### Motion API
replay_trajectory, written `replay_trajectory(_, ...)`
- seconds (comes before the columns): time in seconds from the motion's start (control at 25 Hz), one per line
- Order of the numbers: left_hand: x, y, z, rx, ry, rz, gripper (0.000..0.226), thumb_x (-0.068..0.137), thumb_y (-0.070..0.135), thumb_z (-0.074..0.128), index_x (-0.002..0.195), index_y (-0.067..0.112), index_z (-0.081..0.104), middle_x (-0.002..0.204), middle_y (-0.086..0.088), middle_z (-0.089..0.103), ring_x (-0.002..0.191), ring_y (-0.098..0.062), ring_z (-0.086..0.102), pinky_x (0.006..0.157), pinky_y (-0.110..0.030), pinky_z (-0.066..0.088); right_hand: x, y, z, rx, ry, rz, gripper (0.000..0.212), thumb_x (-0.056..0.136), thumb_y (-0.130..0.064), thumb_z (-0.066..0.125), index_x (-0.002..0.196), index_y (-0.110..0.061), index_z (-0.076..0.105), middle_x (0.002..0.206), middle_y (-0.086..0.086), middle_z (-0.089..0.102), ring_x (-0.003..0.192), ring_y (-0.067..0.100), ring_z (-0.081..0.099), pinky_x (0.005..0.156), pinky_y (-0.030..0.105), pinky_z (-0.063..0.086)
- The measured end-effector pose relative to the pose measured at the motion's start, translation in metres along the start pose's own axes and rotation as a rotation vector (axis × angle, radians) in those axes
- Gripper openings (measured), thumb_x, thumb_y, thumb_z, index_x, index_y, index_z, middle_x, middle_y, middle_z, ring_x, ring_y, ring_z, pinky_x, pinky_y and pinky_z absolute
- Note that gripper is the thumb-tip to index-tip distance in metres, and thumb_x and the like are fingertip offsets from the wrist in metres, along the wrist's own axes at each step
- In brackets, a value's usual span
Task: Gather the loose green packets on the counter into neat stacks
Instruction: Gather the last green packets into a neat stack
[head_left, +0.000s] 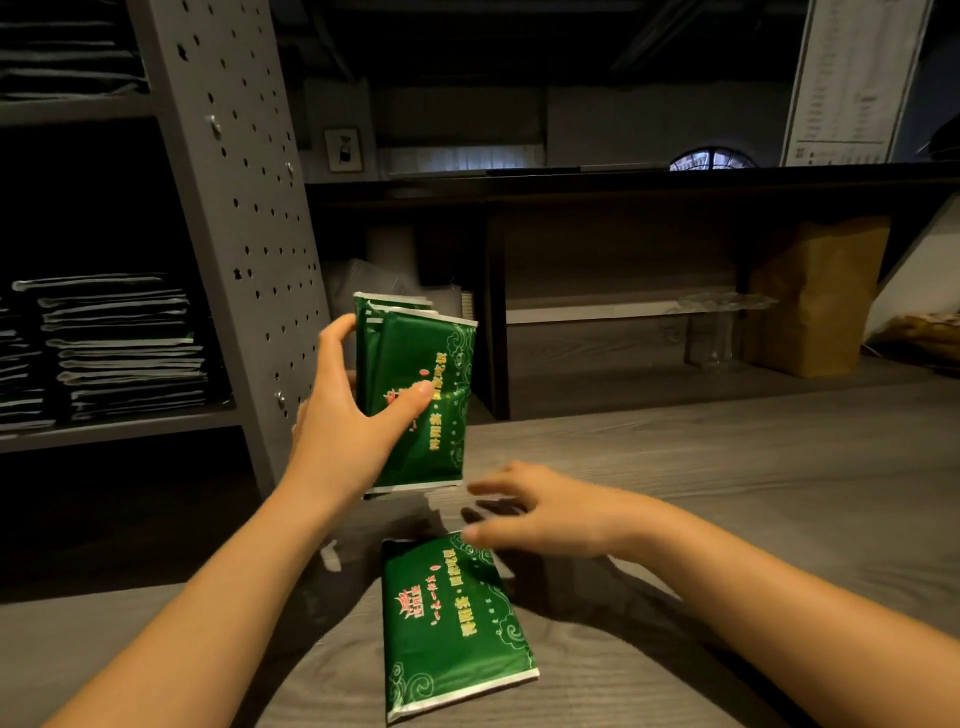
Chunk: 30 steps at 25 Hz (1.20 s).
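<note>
so the left hand (348, 415) is clamped on an upright bunch of green packets (421, 395) while the right hand (540, 512), fingers spread and empty, hovers just past the far corner of the loose packet (452, 623) lying flat by the counter's (727, 467) near edge, long axis pointing away, so right's closer.

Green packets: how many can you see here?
4, at least. About three are gripped as an upright bunch in the left hand; one flat packet lies on the counter by the right hand. More may hide inside the bunch.
</note>
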<state>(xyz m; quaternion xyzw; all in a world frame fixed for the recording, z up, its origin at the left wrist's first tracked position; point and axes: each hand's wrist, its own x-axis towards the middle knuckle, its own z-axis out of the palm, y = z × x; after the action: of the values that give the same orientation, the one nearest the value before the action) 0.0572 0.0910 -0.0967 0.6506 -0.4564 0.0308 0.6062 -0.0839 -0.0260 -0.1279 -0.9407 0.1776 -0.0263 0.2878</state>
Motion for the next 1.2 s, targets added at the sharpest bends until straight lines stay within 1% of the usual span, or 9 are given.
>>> replay_trajectory(0.12,0.002,-0.002,-0.003,0.039,0.024,0.016,0.071,0.08,0.03,0.071,0.136,0.034,0.027,0.099,0.031,0.046,0.091,0.011,0.047,0.093,-0.051,0.048,-0.002,-0.015,0.01,-0.238,-0.099,-0.026,0.074,0.083,-0.056,0.058,0.144,-0.021,0.032,0.145,0.001,0.033,0.133,0.019,0.029,0.112,0.039,0.029)
replay_trajectory(0.32,0.002,-0.004,0.001,-0.004,0.025,0.0,0.071,0.081,0.027,0.07,0.138,0.032,0.026,0.1,0.028,0.043,0.095,0.007,0.047,0.093,-0.047,0.049,-0.004,-0.019,0.007,-0.065,-0.041,0.008,0.06,0.078,-0.038,0.073,0.127,-0.019,0.043,0.125,0.0,0.049,0.113,0.017,0.047,0.098,0.033,0.042)
replay_trajectory(0.52,0.003,-0.006,0.002,-0.113,0.038,-0.071,0.071,0.084,0.023,0.067,0.139,0.032,0.023,0.113,0.008,0.052,0.102,-0.014,0.058,0.091,-0.044,0.051,0.0,-0.001,-0.002,0.183,0.316,-0.012,0.066,0.074,-0.013,0.078,0.127,-0.024,0.041,0.113,0.004,0.058,0.101,0.022,0.059,0.092,0.038,0.05)
replay_trajectory(0.68,0.007,-0.008,0.0,-0.183,0.057,-0.113,0.071,0.086,0.022,0.064,0.141,0.03,0.02,0.129,0.0,0.049,0.11,-0.021,0.058,0.09,-0.041,0.051,-0.004,0.006,-0.021,0.689,0.578,-0.122,0.078,0.078,0.003,0.069,0.139,-0.03,0.033,0.117,-0.001,0.056,0.097,0.011,0.063,0.077,0.021,0.055)
replay_trajectory(0.8,0.006,-0.011,0.006,-0.167,-0.001,-0.154,0.068,0.086,0.026,0.065,0.142,0.026,0.027,0.128,0.002,0.052,0.113,-0.022,0.056,0.096,-0.047,0.048,-0.006,0.004,-0.024,0.941,0.673,-0.254,0.054,0.084,0.0,0.063,0.129,-0.025,0.046,0.106,0.002,0.068,0.096,0.017,0.068,0.078,0.032,0.057)
replay_trajectory(0.92,-0.004,-0.007,0.019,-0.186,-0.073,-0.153,0.058,0.089,0.022,0.061,0.139,0.023,0.032,0.114,0.01,0.057,0.104,-0.009,0.058,0.093,-0.035,0.051,-0.003,-0.004,-0.015,0.945,0.655,-0.311,0.024,0.09,-0.001,0.056,0.107,-0.017,0.061,0.096,0.001,0.072,0.09,0.015,0.069,0.075,0.032,0.058)
replay_trajectory(1.04,-0.014,-0.002,0.036,-0.316,-0.107,-0.197,0.042,0.097,0.021,0.046,0.135,0.022,0.029,0.112,0.008,0.056,0.09,0.002,0.056,0.071,-0.013,0.052,0.005,-0.009,-0.001,0.789,0.764,-0.301,0.024,0.09,-0.008,0.058,0.108,-0.024,0.06,0.109,0.006,0.065,0.101,0.014,0.064,0.091,0.039,0.053)
replay_trajectory(1.12,-0.02,0.0,0.043,-0.394,-0.136,-0.233,0.04,0.1,0.027,0.035,0.138,0.021,0.025,0.107,0.005,0.055,0.086,0.0,0.056,0.062,-0.012,0.05,0.01,-0.008,0.008,0.7,0.823,-0.243,0.034,0.09,-0.013,0.059,0.114,-0.036,0.052,0.126,0.001,0.05,0.117,0.012,0.052,0.104,0.04,0.043)
replay_trajectory(1.2,-0.025,0.001,0.049,-0.414,-0.169,-0.221,0.05,0.098,0.029,0.038,0.143,0.021,0.019,0.108,0.006,0.055,0.091,0.0,0.056,0.064,-0.011,0.051,0.011,-0.009,0.013,0.687,0.788,-0.267,0.046,0.092,-0.015,0.058,0.128,-0.037,0.042,0.136,-0.003,0.04,0.126,0.009,0.043,0.109,0.038,0.037)
